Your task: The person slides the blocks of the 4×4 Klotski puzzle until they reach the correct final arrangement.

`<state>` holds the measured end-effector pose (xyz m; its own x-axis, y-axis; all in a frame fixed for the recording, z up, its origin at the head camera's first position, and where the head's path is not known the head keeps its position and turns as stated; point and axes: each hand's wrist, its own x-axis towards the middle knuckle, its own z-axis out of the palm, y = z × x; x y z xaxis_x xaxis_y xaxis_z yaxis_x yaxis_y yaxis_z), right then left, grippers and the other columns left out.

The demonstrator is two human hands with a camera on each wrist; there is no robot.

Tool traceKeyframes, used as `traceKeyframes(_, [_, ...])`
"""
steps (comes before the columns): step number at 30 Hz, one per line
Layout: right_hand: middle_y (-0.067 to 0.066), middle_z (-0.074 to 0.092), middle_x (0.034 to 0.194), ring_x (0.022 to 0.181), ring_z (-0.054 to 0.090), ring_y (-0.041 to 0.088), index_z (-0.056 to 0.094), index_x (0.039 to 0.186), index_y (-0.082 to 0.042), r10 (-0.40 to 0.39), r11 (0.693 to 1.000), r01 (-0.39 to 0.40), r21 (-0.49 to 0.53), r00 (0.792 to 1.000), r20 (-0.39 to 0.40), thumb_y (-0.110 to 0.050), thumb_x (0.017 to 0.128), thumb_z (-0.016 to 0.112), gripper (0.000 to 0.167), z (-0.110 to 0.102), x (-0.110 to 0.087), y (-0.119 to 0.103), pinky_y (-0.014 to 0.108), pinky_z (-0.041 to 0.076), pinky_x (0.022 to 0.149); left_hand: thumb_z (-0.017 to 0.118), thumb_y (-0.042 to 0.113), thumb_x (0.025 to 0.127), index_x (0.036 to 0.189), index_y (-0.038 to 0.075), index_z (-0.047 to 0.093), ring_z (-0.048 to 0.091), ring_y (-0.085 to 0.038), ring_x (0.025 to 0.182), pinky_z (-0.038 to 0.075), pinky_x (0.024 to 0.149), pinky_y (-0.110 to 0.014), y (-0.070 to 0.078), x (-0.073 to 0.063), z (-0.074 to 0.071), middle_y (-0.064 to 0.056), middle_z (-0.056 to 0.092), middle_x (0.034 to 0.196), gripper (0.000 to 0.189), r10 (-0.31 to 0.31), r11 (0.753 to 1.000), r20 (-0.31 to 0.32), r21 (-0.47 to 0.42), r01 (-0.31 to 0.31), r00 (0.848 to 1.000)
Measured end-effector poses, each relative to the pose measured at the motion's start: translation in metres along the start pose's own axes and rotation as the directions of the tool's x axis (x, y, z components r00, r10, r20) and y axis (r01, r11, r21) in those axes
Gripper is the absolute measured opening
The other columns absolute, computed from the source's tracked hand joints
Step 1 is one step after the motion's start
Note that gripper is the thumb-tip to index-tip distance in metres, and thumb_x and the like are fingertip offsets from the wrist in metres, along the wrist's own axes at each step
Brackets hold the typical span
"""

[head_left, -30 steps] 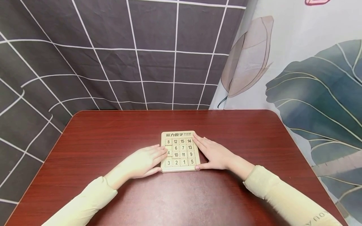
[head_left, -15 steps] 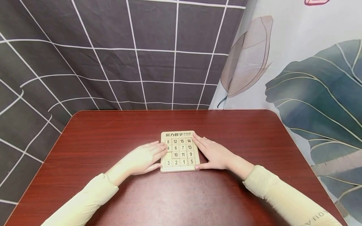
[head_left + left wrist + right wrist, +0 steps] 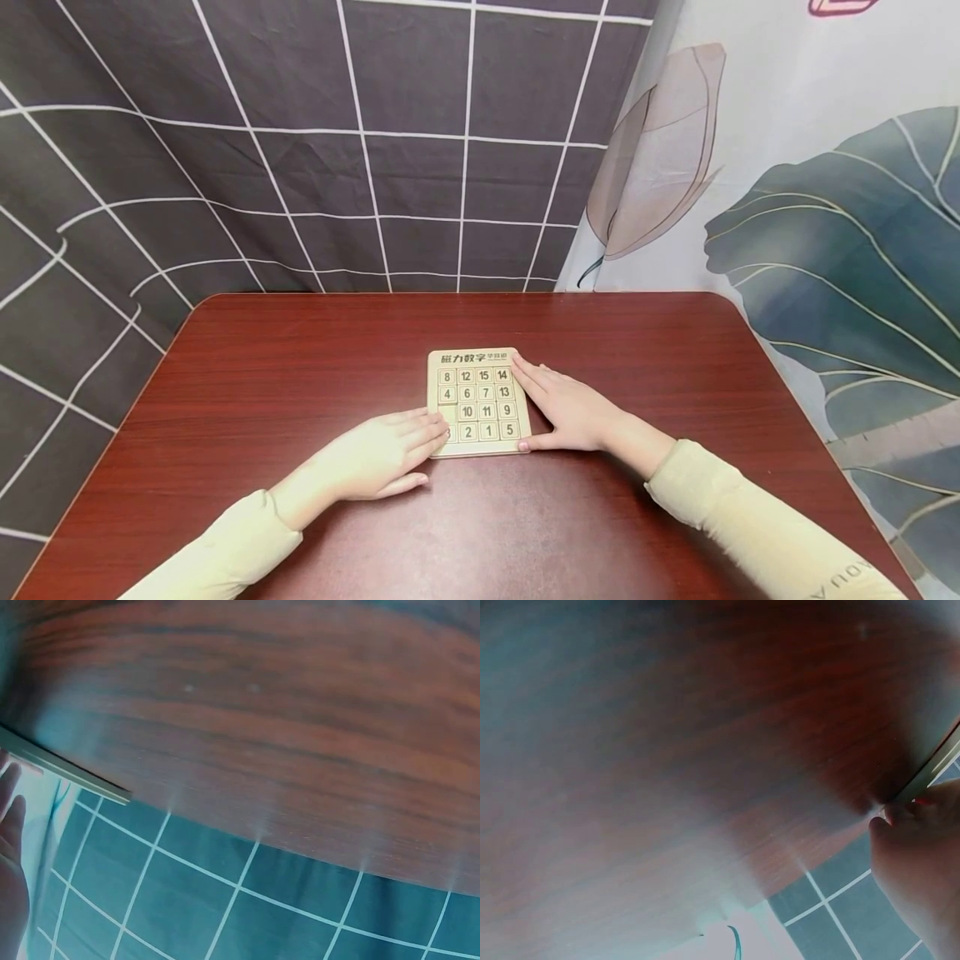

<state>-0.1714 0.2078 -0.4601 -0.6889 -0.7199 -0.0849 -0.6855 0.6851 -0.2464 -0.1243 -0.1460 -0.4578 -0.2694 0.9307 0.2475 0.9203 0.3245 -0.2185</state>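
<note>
A pale sliding number puzzle (image 3: 480, 402) with numbered tiles lies flat on the table. My left hand (image 3: 375, 458) reaches in from the left with straight fingers; their tips rest on the lower-left tile (image 3: 448, 434) and partly cover its 3. Above that tile is a bare slot (image 3: 447, 414), and the tile marked 4 (image 3: 447, 394) sits above the slot. My right hand (image 3: 573, 411) lies along the puzzle's right side, extended fingers at the upper corner and thumb at the lower corner. Each wrist view shows just the board's edge and part of a hand.
The reddish-brown wooden table (image 3: 480, 533) spreads around the puzzle. Behind it hangs a dark grey cloth (image 3: 412, 175) with white grid lines. A white curtain (image 3: 780, 83) with leaf prints hangs on the right.
The tile marked 4 has slid up under the 8, leaving the slot below it. My left hand has since moved down to the 3 tile. My right hand stays in place.
</note>
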Motion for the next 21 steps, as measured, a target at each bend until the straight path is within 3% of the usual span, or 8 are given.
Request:
traceKeyframes(14, [0.015,0.008,0.180,0.163,0.029,0.031,0.019,0.168,0.002,-0.011,1.000,0.011,-0.005,1.000,0.001,-0.067,0.091,0.071,0.115,0.000,0.000,0.001,0.050,0.028,0.134,0.072,0.044,0.097,0.140,0.001,0.067,0.066,-0.028,0.135,0.052,0.119,-0.042,-0.015,0.002,0.006,-0.013,0.069,0.143,0.060,-0.085,0.996,0.029,-0.034,0.086,0.996])
traceKeyframes(21, [0.014,0.007,0.180,0.163,0.029,0.030,0.018,0.168,0.001,-0.003,1.000,0.003,-0.001,1.000,0.008,-0.068,0.091,0.071,0.116,0.000,0.000,0.000,0.050,0.028,0.134,0.073,0.042,0.097,0.138,0.000,0.067,0.066,-0.027,0.136,0.052,0.118,-0.041,-0.011,0.004,0.003,-0.015,0.069,0.143,0.059,-0.060,0.998,0.015,-0.036,0.060,0.998])
